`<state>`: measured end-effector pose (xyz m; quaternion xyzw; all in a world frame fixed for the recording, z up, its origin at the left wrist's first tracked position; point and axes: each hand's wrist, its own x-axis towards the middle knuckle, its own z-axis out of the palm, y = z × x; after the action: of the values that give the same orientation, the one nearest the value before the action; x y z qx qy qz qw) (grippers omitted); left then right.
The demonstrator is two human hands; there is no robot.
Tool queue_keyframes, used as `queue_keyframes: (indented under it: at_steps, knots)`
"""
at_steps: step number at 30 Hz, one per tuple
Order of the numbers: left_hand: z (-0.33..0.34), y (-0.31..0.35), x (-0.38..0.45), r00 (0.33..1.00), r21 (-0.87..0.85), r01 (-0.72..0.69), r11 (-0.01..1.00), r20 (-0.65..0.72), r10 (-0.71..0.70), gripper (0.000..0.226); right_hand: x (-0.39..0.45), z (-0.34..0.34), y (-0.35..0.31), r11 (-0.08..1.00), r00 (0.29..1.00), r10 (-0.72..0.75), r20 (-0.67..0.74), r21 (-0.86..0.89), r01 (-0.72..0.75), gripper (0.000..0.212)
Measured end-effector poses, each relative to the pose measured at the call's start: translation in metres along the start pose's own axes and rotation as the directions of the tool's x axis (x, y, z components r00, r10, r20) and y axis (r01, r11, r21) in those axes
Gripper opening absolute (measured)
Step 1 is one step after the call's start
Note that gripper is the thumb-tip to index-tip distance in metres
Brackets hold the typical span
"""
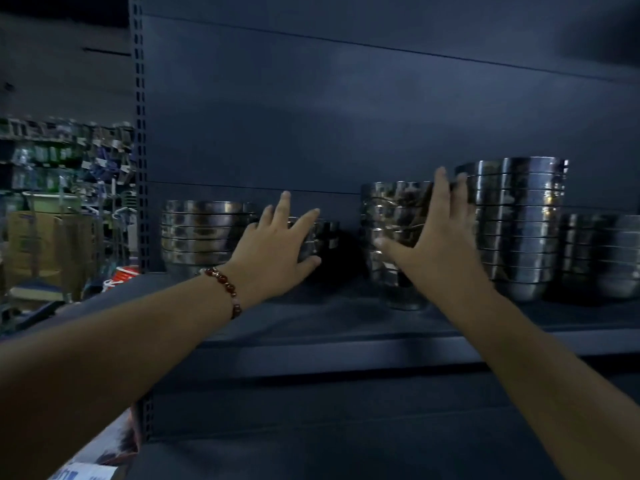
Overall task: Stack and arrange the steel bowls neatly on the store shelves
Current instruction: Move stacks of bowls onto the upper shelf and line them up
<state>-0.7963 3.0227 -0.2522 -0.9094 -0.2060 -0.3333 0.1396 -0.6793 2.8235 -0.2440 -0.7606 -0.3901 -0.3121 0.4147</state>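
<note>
Dark shelf (346,317) holds shiny nested steel bowls (516,230); both hands' grips spread, grasping nothing.

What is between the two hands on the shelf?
In the head view, a dark bare stretch of shelf lies between the left hand and the right hand. The short bowl stack edges it on the left, the middle stack on the right.

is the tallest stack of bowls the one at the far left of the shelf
No, the tallest stack stands right of the right hand; the far-left stack is clearly lower.
</note>
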Motion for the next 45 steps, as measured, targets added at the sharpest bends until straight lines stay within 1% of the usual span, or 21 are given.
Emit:
queue_keyframes:
  at_steps: [2, 4, 7, 12, 17, 21, 27, 30, 32, 33, 35, 37, 39, 41, 43, 45]
  knots:
    - [0.012, 0.007, 0.011, 0.999, -0.015, 0.03, 0.999, 0.022, -0.03, 0.075, 0.0, 0.006, 0.014, 0.998, 1.0, -0.002, 0.019, 0.057, 0.001, 0.122]
    - [0.022, 0.011, 0.018, 0.997, -0.02, 0.071, 0.997, 0.027, -0.07, 0.073, 0.002, 0.011, 0.021, 0.993, 1.0, -0.009, 0.0, 0.118, 0.009, 0.125]
    - [0.032, 0.014, 0.025, 0.992, -0.011, 0.126, 0.992, 0.003, -0.126, 0.07, 0.009, 0.02, 0.027, 0.991, 1.0, -0.019, -0.005, 0.133, 0.019, 0.126]
    - [0.041, 0.013, 0.023, 0.988, -0.052, 0.134, 0.99, -0.071, -0.138, 0.069, 0.027, 0.042, 0.03, 0.998, 0.999, -0.002, 0.034, 0.068, -0.001, 0.125]
    - [0.046, 0.009, 0.021, 0.987, -0.111, 0.126, 0.986, -0.088, -0.136, 0.069, 0.046, 0.064, 0.033, 0.997, 0.994, 0.04, 0.099, 0.055, -0.045, 0.125]
    - [0.047, 0.008, 0.021, 0.984, -0.128, 0.137, 0.982, -0.1, -0.15, 0.069, 0.056, 0.079, 0.029, 0.998, 0.991, 0.066, 0.116, 0.007, -0.067, 0.122]
    - [0.046, 0.008, 0.021, 0.984, -0.107, 0.126, 0.986, -0.111, -0.137, 0.07, 0.06, 0.088, 0.025, 0.995, 0.986, 0.091, 0.137, -0.056, -0.084, 0.122]
    - [0.046, 0.006, 0.019, 0.984, -0.044, 0.131, 0.99, -0.114, -0.136, 0.072, 0.061, 0.083, 0.023, 0.992, 0.977, 0.092, 0.192, -0.097, -0.075, 0.121]
    - [0.043, 0.007, 0.017, 0.989, 0.051, 0.108, 0.993, -0.111, -0.102, 0.075, 0.06, 0.07, 0.023, 0.986, 0.965, 0.078, 0.252, -0.162, -0.037, 0.118]
    - [0.041, 0.009, 0.016, 0.99, 0.093, 0.08, 0.992, -0.12, -0.068, 0.077, 0.057, 0.06, 0.023, 0.977, 0.957, 0.049, 0.287, -0.214, 0.014, 0.113]
    - [0.033, 0.019, 0.016, 0.987, 0.152, -0.006, 0.988, -0.157, 0.03, 0.077, 0.045, 0.036, 0.022, 0.932, 0.935, -0.023, 0.353, -0.332, 0.148, 0.097]
    - [0.023, 0.041, 0.017, 0.976, 0.172, -0.097, 0.98, -0.176, 0.127, 0.077, 0.026, 0.008, 0.025, 0.887, 0.92, -0.089, 0.382, -0.39, 0.248, 0.083]
    - [0.015, 0.069, 0.021, 0.963, 0.13, -0.186, 0.974, -0.171, 0.207, 0.076, 0.005, -0.019, 0.034, 0.866, 0.923, -0.158, 0.35, -0.401, 0.3, 0.072]
    - [0.009, 0.097, 0.031, 0.944, 0.105, -0.259, 0.96, -0.182, 0.275, 0.078, -0.01, -0.044, 0.049, 0.86, 0.94, -0.196, 0.28, -0.412, 0.302, 0.073]
    - [0.007, 0.117, 0.046, 0.933, 0.149, -0.282, 0.948, -0.186, 0.307, 0.085, -0.016, -0.067, 0.069, 0.88, 0.971, -0.175, 0.161, -0.416, 0.228, 0.086]
    - [0.008, 0.127, 0.064, 0.948, 0.192, -0.244, 0.951, -0.158, 0.275, 0.091, -0.016, -0.085, 0.091, 0.929, 0.996, -0.075, 0.053, -0.359, 0.089, 0.099]
